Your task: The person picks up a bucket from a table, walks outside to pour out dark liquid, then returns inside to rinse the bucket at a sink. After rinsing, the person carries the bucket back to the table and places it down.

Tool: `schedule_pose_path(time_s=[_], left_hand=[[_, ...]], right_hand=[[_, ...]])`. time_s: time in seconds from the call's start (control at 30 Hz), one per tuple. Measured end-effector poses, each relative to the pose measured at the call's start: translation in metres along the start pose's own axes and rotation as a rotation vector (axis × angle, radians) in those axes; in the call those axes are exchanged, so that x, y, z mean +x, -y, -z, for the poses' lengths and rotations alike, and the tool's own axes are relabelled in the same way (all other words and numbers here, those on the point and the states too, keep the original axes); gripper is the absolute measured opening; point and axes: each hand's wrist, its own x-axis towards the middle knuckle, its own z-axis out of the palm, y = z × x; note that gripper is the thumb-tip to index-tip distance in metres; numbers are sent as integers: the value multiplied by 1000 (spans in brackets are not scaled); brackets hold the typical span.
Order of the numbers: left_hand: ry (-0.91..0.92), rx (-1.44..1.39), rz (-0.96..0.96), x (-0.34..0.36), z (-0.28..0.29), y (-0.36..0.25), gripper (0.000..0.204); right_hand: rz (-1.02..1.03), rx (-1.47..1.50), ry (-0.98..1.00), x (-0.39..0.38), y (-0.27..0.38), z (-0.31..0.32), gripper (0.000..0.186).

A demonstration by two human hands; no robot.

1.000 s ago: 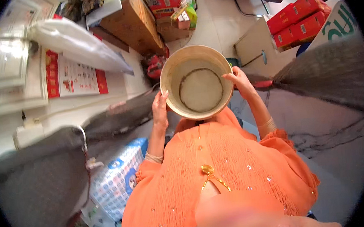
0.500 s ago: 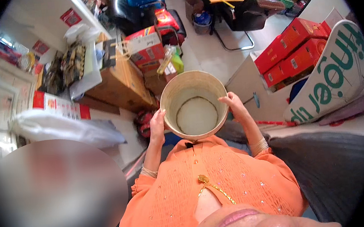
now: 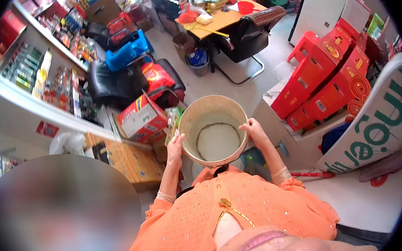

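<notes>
A cream-coloured round bucket [image 3: 213, 111] is held in front of my orange top, its open mouth facing up. Inside, a dark ring runs round the pale lower part; whether liquid stands in it I cannot tell. My left hand [image 3: 175, 149] grips the left side of the rim. On the opposite side my right hand [image 3: 255, 132] is closed on the rim, thumb toward the inside. The fingers under the rim are partly hidden on both hands.
To the left stand a wooden cabinet [image 3: 130, 164], a red-and-white carton [image 3: 139, 117] and black chairs with a blue plastic item [image 3: 125, 54]. Ahead are a table [image 3: 223, 23], an office chair [image 3: 250, 39] and a bin [image 3: 199, 64]. Red boxes [image 3: 309, 78] and a lettered board [image 3: 377, 117] lie right.
I have moved forward, with the bucket still between both hands. The cabinet, carton and red boxes sit closer, and more of the stocked shelves at the left shows.
</notes>
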Motion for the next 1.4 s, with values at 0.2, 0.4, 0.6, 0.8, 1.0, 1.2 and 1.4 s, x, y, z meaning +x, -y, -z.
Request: schedule_pose_path(time_s=[0.2, 0.4, 0.6, 0.8, 1.0, 1.2, 1.4], left_hand=[[198, 166, 3, 151, -37, -12, 25], [434, 258, 11, 281, -112, -23, 26], [567, 429, 119, 379, -200, -44, 31], [620, 593, 110, 444, -302, -72, 33], [759, 627, 90, 503, -418, -92, 40], [907, 632, 113, 558, -534, -98, 48], [1048, 668, 178, 600, -648, -107, 57]], right_hand=[[-34, 173, -174, 90, -29, 11, 28], [-41, 178, -394, 155, -40, 36, 38], [-9, 341, -536, 224, -24, 77, 41], [-27, 384, -688, 297, -13, 140, 38], [-37, 474, -833, 362, 10, 212, 41], [34, 490, -987, 420, 37, 291, 37], [66, 497, -1048, 468, 55, 396, 35]])
